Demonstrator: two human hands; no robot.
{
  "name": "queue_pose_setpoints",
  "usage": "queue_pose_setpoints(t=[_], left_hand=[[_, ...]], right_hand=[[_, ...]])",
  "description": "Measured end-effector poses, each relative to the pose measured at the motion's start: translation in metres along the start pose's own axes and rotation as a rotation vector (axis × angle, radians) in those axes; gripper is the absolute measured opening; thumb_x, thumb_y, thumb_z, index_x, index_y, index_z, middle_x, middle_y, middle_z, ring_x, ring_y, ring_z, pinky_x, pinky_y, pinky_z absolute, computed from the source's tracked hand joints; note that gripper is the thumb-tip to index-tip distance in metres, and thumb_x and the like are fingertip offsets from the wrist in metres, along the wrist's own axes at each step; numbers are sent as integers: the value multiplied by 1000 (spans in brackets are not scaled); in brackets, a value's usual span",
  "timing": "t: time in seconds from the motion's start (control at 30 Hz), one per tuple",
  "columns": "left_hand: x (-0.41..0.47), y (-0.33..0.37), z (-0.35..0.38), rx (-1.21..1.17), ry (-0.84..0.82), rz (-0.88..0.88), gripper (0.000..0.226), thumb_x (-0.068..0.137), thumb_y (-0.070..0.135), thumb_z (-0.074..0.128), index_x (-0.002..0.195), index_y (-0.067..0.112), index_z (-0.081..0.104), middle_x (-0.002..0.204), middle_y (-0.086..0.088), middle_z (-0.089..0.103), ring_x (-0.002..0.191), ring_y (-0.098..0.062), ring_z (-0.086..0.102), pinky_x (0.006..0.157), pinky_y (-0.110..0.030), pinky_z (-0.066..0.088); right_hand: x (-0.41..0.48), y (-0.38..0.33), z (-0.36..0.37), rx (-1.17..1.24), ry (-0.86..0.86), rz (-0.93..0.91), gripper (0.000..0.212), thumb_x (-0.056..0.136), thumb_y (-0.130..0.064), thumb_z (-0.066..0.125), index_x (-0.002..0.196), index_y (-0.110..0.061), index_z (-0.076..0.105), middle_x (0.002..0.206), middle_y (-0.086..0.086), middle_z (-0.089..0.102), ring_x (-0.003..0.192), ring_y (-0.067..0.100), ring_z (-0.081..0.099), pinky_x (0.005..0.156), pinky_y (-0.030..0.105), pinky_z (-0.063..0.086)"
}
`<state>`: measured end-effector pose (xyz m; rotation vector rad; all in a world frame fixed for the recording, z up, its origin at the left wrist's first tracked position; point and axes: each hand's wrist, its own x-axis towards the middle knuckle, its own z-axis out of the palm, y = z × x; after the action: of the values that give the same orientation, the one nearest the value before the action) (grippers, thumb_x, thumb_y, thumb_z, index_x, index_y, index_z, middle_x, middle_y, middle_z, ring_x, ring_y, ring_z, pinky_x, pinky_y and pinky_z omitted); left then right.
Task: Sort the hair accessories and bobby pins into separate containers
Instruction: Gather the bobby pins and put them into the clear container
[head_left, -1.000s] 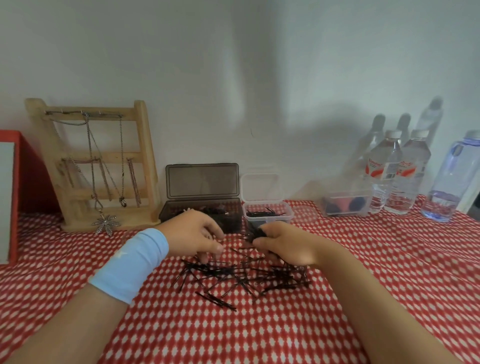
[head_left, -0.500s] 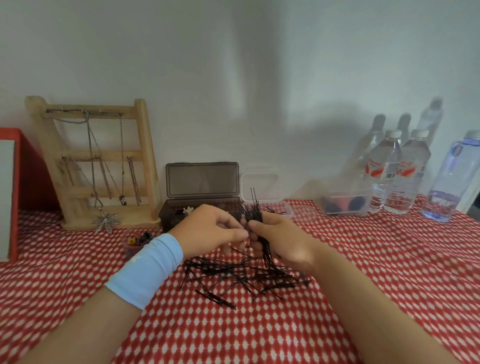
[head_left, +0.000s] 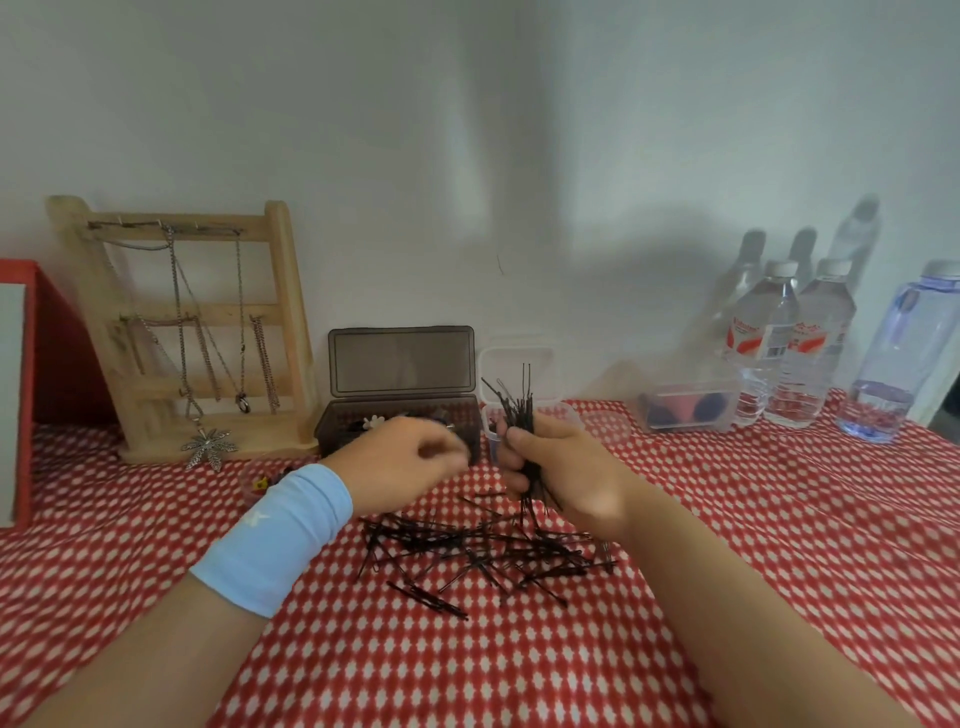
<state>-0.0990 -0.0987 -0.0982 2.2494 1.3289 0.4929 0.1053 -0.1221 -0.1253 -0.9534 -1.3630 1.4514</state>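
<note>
Nearest the camera, the wristband (head_left: 270, 535) on the left arm bears a small white mark that is too blurred to read. Beyond it, loose pins (head_left: 483, 551) lie in a tangle on the cloth (head_left: 779, 545).

Above the tangle, the right hand (head_left: 569, 475) grips a bundle (head_left: 522, 415) of pins upright, ends fanning out above the fist. A second ago this hand was low on the pile, and half a second ago both hands pinched the bundle together. Now the left hand (head_left: 402, 462) has pulled away to the left. It is motion-blurred, and I cannot tell whether its curled fingers hold anything.

The bundle looks gathered and squared, ready for the clear box (head_left: 553, 413) just behind it, though much of the pile remains. The dark box (head_left: 400, 415) stands open beside it, something white inside.

Far right, the bottles (head_left: 795, 348) carry red-and-white labels, and their lettering is too soft to read.
</note>
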Motion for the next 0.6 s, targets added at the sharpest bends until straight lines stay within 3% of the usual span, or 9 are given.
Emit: queue_pose_setpoints(t=[0.07,0.13,0.23,0.33,0.47,0.6], left_hand=[[1,4,3,-265,153,44,35,101,36,48,136,32,51,130,14,59,119,-1,55,110,-35,41],[0,10,8,-428,113,122,49,103,33,40,151,29,31,148,14,44,135,2,40,118,-29,29],[0,12,15,-265,4,165,53,104,38,36,154,37,18,157,14,31,143,2,26,122,-27,17],[3,8,16,-215,13,155,48,105,36,36,152,35,27,157,11,33,142,0,28,121,-28,20],[1,7,13,-388,152,277,47,105,28,38,151,36,28,154,15,37,138,5,37,119,-29,27],[-2,12,11,-219,176,314,43,103,24,44,144,37,45,137,15,57,108,8,59,100,-21,45]], right_hand=[[0,1,2,-18,-65,16,16,108,-12,39,101,-11,53,77,2,48,66,16,46,67,31,47],[-1,2,5,-33,-103,29,16,109,-13,39,99,-11,52,77,1,48,66,16,46,67,31,49],[-5,0,9,-143,-173,35,15,108,-12,40,97,-10,49,78,1,49,66,15,48,67,29,48],[-8,-1,11,-197,-225,49,14,108,-10,40,98,-10,50,77,1,49,67,14,48,70,29,47],[-7,-1,9,-175,-243,59,18,108,-11,40,102,-10,57,76,1,48,66,15,44,71,29,45],[-7,0,7,-208,-269,68,17,108,-13,42,104,-10,58,77,1,49,69,16,46,76,32,46]])
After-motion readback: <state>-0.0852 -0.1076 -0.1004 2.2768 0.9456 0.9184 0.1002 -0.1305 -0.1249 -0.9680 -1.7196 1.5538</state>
